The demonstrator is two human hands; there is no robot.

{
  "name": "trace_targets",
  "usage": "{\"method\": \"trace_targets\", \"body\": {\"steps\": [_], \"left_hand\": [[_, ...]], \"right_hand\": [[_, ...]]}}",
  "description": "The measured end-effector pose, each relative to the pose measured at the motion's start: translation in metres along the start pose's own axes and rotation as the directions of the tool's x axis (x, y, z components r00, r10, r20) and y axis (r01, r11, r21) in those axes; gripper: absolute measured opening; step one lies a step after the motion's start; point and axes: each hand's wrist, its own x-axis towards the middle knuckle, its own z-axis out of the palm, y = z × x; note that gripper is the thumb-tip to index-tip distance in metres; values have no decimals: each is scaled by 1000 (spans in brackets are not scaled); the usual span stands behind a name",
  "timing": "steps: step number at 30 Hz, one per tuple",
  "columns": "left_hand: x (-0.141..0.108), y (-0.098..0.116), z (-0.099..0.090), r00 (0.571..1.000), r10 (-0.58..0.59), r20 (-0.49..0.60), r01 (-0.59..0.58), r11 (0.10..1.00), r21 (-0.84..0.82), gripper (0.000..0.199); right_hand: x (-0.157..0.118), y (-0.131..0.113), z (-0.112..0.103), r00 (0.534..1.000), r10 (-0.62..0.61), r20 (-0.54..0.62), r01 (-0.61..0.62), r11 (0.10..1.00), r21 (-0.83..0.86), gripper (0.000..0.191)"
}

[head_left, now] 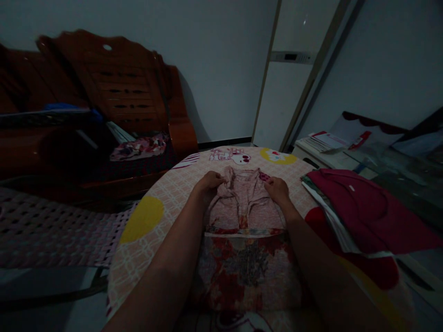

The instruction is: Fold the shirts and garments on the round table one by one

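Your left hand [209, 184] and right hand [278, 190] pinch the shoulders of the pink shirt [247, 203], flat on the patterned round table [141, 249]; folded clothes [363, 207] lie at its right; a wooden bench [117, 83] stands beyond, left.

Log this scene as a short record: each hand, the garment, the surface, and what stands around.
Left hand: pinching the garment's upper left edge
Right hand: pinching its upper right edge
Garment: pinkish top, red and grey pattern lower down, laid out, wrinkled near the neckline
Surface: round table, patterned cover
Right side: magenta cloth atop a stack
Behind, left: carved wooden seat, crumpled patterned cloth on it
Light: dim
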Motion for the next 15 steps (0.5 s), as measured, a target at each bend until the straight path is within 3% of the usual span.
{"method": "trace_targets", "body": {"steps": [3,7,15], "left_hand": [[1,0,1,997,-31,-64,23,993,-116,26],[3,-2,0,996,-17,-86,-5,969,-247,25],[7,-14,-13,994,-2,-106,-47,889,-456,18]], "right_hand": [[3,1,2,991,19,-131,8,980,201,16],[8,5,0,979,110,-172,-28,906,422,11],[14,17,-14,951,227,-211,-92,858,506,9]]}}
